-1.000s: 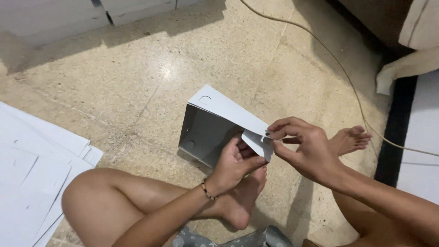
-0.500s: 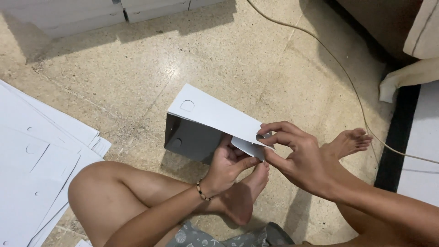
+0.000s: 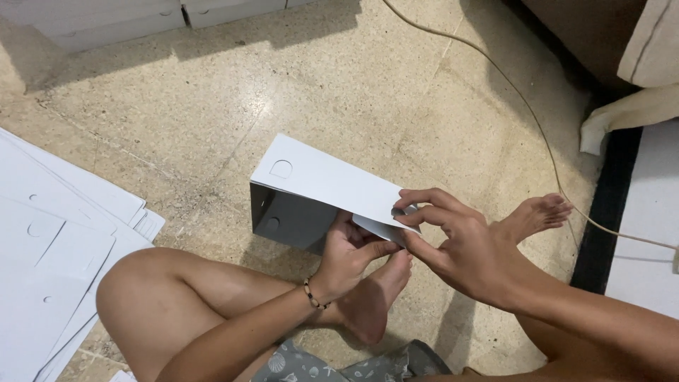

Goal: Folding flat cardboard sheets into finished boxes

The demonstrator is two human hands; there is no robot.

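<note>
White box (image 3: 322, 187) on floor (image 3: 212, 106), just beyond person's crossed feet. L hand (image 3: 350, 255) grips box's near end from below; R hand (image 3: 463, 247) pinches its flap w/ fingertips. Flat card stack (image 3: 56, 240) well left of box.

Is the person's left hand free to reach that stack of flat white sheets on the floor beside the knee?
Probably not right away: the left hand grips the white box from below, and the raised left knee lies between it and the flat white sheets.

A half-folded white cardboard box (image 3: 311, 191) stands mid-floor; flat white box blanks (image 3: 49, 240) lie stacked at left.
</note>
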